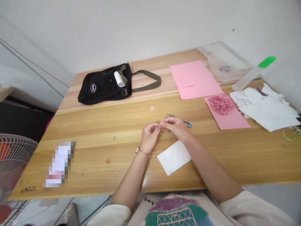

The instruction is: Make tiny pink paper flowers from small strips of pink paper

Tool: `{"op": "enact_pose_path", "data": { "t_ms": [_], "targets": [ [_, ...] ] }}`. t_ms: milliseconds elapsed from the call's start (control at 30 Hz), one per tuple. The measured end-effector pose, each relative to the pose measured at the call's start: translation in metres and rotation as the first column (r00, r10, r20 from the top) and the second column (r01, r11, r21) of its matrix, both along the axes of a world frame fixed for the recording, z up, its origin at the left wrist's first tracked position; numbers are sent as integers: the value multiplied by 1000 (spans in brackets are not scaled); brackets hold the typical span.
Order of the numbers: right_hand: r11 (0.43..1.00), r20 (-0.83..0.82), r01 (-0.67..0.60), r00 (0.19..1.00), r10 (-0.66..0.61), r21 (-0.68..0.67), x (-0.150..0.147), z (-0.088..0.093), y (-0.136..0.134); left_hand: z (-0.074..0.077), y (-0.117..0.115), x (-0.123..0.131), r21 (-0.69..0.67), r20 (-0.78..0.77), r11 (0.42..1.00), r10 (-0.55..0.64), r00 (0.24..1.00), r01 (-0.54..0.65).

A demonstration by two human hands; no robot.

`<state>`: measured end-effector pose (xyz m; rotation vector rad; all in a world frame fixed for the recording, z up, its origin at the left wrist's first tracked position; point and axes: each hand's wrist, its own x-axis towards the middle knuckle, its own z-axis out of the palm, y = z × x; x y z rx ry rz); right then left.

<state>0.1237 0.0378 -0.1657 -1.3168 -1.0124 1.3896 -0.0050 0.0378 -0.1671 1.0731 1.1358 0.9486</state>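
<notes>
Pressing fingers (158, 129) together, left hand (150, 135) and right hand (176, 126) meet; whether on anything, cannot tell. Crinkled pink shreds (221, 103) right; straight-edged wooden desk (101, 138) gives room left.

A tiny pale pink piece (162, 124) is pinched up off the surface, so small and so nearly covered that its shape cannot be told; it sits just left of the snips (188, 123), toward the near side. The snips lie flat, middle hidden; their grey blades point left, tips slightly apart, and their looped blue handle points right.
</notes>
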Motion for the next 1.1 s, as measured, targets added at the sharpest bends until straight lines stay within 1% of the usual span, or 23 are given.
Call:
{"op": "enact_pose_path", "data": {
  "t_ms": [200,467,767,1100],
  "targets": [
    [1000,-9,-11,1000,11,-14,0,0,0,1,-1,0,20,-2,1000,-9,1000,9],
    [1000,-8,-20,1000,20,-11,0,2,-1,-1,0,-1,33,-7,999,-12,1000,12],
    [1000,-15,7,1000,-7,-22,-1,2,0,-1,0,0,20,13,1000,-6,1000,5],
    [997,2,31,1000,-31,-71,-2,3,1,0,0,1,14,6,1000,-8,1000,8]
  ]
}}
